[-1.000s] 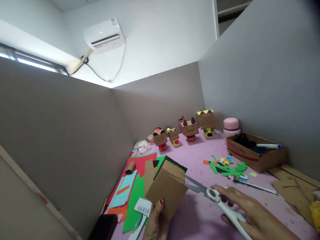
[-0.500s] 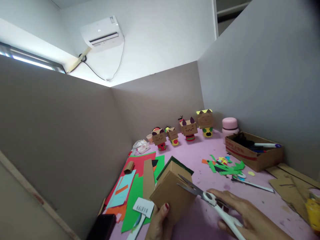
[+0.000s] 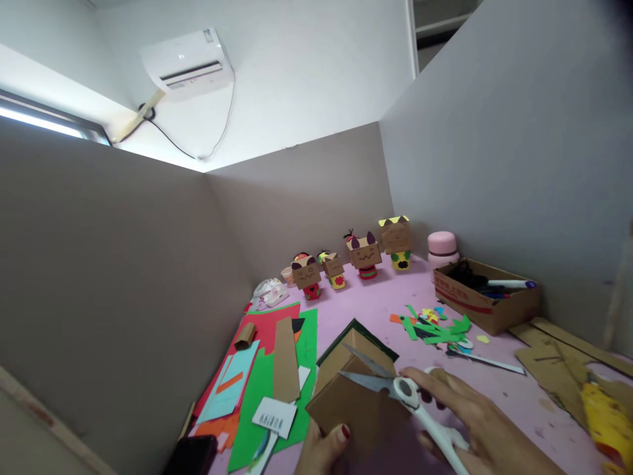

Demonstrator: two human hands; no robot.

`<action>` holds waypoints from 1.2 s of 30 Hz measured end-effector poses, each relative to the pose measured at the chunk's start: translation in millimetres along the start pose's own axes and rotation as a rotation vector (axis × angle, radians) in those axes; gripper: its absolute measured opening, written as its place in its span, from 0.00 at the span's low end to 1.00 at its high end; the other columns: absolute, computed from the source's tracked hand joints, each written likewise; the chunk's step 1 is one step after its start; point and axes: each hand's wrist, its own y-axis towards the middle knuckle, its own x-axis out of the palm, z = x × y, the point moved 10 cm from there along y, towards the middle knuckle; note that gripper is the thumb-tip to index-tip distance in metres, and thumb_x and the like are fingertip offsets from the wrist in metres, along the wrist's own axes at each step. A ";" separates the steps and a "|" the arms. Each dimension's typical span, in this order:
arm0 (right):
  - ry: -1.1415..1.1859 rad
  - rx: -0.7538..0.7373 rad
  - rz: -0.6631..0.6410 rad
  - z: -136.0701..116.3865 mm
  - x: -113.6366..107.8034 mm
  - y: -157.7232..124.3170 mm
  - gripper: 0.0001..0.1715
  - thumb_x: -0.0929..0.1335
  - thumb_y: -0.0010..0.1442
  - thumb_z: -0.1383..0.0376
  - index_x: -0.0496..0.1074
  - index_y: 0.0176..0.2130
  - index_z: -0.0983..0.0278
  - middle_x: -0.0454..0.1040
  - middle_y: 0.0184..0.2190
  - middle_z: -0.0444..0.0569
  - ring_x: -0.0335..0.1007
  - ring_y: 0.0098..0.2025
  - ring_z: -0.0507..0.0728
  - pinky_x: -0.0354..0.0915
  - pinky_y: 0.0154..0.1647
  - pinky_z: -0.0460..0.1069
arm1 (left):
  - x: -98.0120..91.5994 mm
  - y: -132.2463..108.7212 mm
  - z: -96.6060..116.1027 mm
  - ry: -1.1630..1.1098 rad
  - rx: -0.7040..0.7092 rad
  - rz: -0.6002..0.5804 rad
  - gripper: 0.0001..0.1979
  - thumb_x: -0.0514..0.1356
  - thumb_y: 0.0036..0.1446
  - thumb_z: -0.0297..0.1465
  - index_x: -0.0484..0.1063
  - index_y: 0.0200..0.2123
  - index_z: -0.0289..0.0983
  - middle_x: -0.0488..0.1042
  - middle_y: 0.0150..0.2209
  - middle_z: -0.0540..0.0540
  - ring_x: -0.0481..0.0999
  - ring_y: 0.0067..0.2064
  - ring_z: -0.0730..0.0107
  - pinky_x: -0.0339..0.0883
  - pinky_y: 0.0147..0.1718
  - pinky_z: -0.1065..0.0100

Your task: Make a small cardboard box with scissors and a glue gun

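Note:
My left hand (image 3: 327,451) grips a small brown cardboard box (image 3: 366,410) by its lower left corner, thumb with red nail on the near face. A dark green strip (image 3: 380,336) runs along the box's far top edges. In my right hand (image 3: 467,412) is a pair of white-handled scissors (image 3: 406,392). The blades are spread and point left, lying over the edge between the box's faces; whether they touch the cardboard I cannot tell. Left of the box lie a white label (image 3: 275,417) and a brown cardboard strip (image 3: 285,359) on green paper (image 3: 247,422).
Several cardboard cat-faced figures (image 3: 364,254) stand at the back beside a pink bottle (image 3: 442,251). At right are a pen box (image 3: 484,297), green paper scraps (image 3: 435,328), flat cardboard (image 3: 554,363) and a yellow object (image 3: 606,412). A dark phone (image 3: 190,455) lies front left. Grey partitions enclose the table.
The box has turned and tipped a little in my left hand, moving slightly right and down. The scissors have shifted left across it, blades still apart. The whole view has swung slightly right.

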 end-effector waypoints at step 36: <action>0.130 -0.088 0.061 -15.2 -15.4 -1.3 0.17 0.69 0.51 0.65 0.74 0.43 0.56 0.77 0.25 0.42 0.71 0.26 0.53 0.67 0.28 0.43 | 4.4 -0.7 -7.5 -0.017 -0.037 -0.016 0.42 0.73 0.30 0.38 0.66 0.52 0.38 0.76 0.45 0.35 0.67 0.54 0.43 0.58 0.52 0.49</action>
